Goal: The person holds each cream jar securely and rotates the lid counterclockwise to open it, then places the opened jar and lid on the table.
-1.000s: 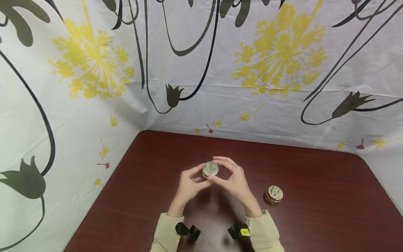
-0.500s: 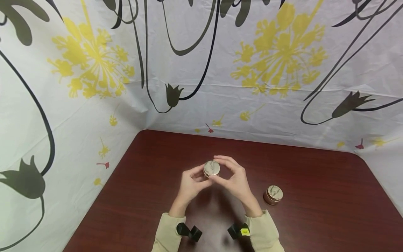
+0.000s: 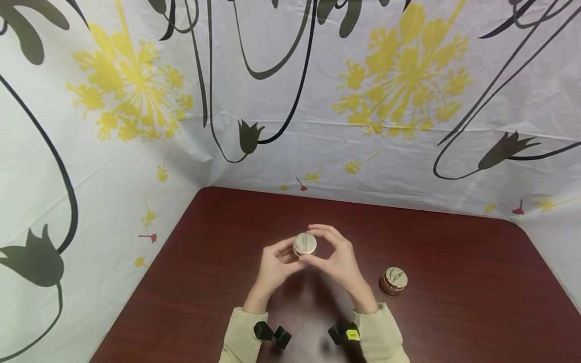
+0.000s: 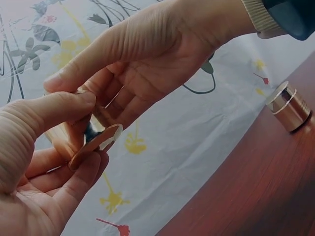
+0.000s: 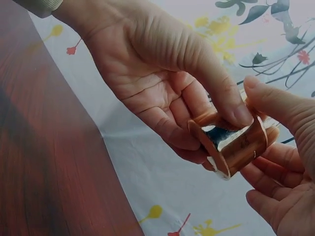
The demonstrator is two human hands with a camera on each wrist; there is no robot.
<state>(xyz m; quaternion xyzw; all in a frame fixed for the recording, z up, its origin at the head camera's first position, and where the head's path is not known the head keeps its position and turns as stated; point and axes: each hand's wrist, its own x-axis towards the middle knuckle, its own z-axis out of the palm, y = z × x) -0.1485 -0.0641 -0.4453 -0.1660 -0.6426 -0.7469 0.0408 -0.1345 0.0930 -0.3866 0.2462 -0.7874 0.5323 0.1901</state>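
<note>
Above the table, a small round copper-gold metal jar (image 3: 304, 243) with a pale, shiny flat top is held between both hands. My left hand (image 3: 274, 264) grips it from the left with thumb and fingers, and my right hand (image 3: 338, 254) pinches it from the right. Seen in the left wrist view, the jar's polished side (image 4: 66, 137) shows between the thumbs and fingers, with a thin round rim (image 4: 101, 144) sticking out below. In the right wrist view, the fingers cover part of the jar (image 5: 241, 150). A matching jar (image 3: 394, 280) stands on the table, right of my right hand.
The dark red-brown wooden table (image 3: 218, 227) has rounded far corners. A white cloth (image 3: 281, 101) printed with flowers hangs behind it and along its left side. Black wrist cameras (image 3: 272, 335) sit at both cuffs.
The held jar and my left hand have shifted very slightly to the right. Both hands keep their grip, and the other jar stays in its place.
</note>
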